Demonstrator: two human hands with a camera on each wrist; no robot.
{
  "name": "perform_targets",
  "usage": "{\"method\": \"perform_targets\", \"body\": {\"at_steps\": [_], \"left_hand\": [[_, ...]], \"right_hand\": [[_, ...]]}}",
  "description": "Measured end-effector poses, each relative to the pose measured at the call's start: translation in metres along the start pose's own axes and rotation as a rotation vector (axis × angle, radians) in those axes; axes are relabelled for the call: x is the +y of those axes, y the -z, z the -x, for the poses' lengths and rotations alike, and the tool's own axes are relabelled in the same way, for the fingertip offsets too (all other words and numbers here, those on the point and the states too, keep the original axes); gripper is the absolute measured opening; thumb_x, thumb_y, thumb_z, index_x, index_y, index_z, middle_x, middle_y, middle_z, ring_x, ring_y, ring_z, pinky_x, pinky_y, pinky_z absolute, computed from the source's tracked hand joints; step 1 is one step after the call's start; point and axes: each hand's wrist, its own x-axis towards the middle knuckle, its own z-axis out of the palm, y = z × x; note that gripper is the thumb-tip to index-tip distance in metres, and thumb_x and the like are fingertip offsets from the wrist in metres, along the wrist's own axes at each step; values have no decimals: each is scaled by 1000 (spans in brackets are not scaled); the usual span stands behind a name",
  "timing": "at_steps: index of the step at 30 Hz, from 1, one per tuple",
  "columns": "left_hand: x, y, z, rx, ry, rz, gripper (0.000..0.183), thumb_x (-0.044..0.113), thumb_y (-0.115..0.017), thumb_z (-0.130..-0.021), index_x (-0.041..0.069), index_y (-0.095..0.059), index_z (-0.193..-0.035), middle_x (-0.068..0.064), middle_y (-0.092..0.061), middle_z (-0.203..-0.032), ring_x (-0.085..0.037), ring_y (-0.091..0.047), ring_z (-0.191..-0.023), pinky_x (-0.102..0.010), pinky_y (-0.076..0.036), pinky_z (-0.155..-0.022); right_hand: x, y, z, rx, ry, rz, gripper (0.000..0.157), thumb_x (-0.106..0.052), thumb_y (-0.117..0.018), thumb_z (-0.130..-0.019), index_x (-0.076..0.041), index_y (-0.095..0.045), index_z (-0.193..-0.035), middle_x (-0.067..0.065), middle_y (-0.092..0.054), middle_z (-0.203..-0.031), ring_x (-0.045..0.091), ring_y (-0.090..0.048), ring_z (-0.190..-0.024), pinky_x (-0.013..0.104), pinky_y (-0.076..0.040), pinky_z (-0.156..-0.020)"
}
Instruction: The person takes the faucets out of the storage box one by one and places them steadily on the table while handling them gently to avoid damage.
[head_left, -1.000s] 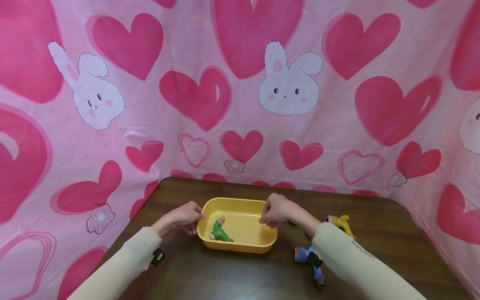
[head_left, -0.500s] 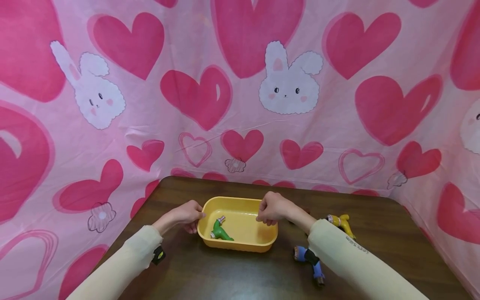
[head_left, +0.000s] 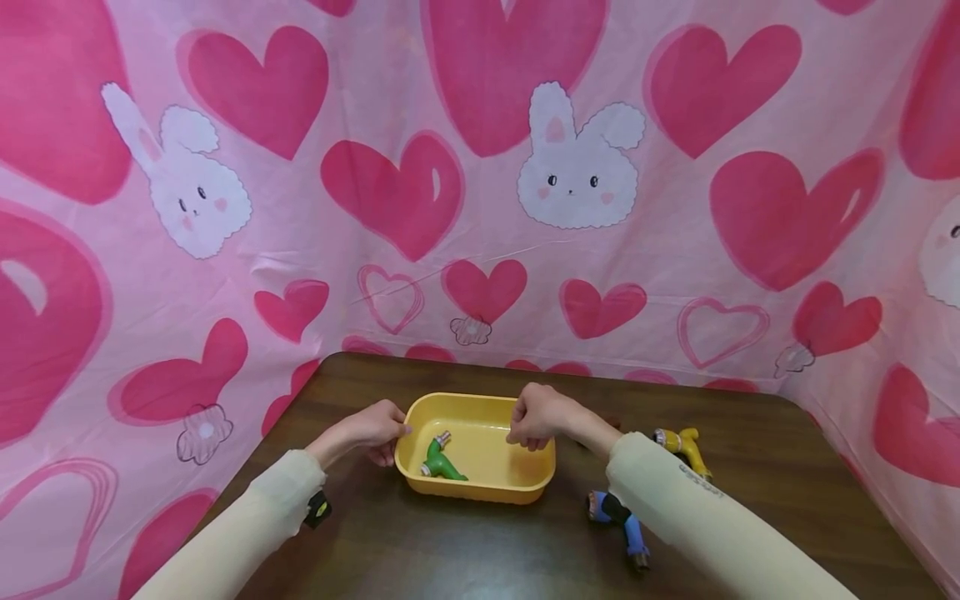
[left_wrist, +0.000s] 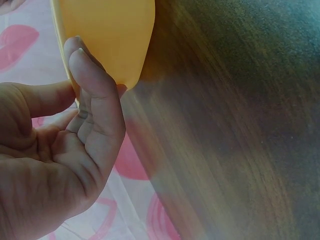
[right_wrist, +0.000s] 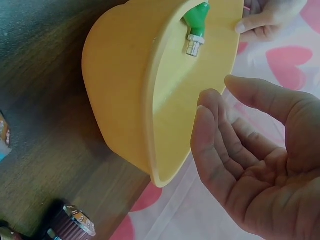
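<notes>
A yellow plastic tub [head_left: 480,493] stands on the dark wooden table. Inside, toward its left end, lies a small green branched piece [head_left: 435,461] with silvery, tap-like ends. My left hand [head_left: 372,429] pinches the tub's left rim; in the left wrist view, the thumb and fingers [left_wrist: 102,110] sit on either side of the yellow wall. Over the tub's right end hovers my right hand [head_left: 542,418]. The right wrist view shows its fingers [right_wrist: 205,135] loosely bent, thumb apart, with nothing between them.
Right of the tub lie a blue branched piece [head_left: 633,533] and a yellow one [head_left: 688,446], the yellow one partly covered by the right sleeve. A brown ribbed piece [right_wrist: 75,225] shows in the right wrist view. Pink heart-printed cloth [head_left: 495,333] hangs behind the table.
My right hand has drifted slightly left, further over the tub's inside. The left hand, tub and green piece stay in place.
</notes>
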Motion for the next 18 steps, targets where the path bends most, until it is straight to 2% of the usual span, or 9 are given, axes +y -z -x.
{"method": "perform_targets", "body": {"at_steps": [13, 18], "left_hand": [[0, 1, 2, 1, 6, 1, 20, 8, -57, -107, -4, -72, -104, -10, -60, -62, -14, -58, -46, -29, -58, -51], [0, 1, 2, -4, 1, 5, 20, 8, -57, -107, -5, -72, -105, -10, -61, -63, -14, -58, -46, -29, -58, -51]], "right_hand": [[-7, -5, -15, -28, -13, 28, 20, -12, -84, -90, 3, -77, -79, 6, -70, -64, 18, -69, -57, 37, -64, -62], [-9, -7, -20, -34, -15, 30, 19, -11, -84, -90, 0, -77, -76, 5, -69, -64, 18, -70, -57, 37, -64, -62]]}}
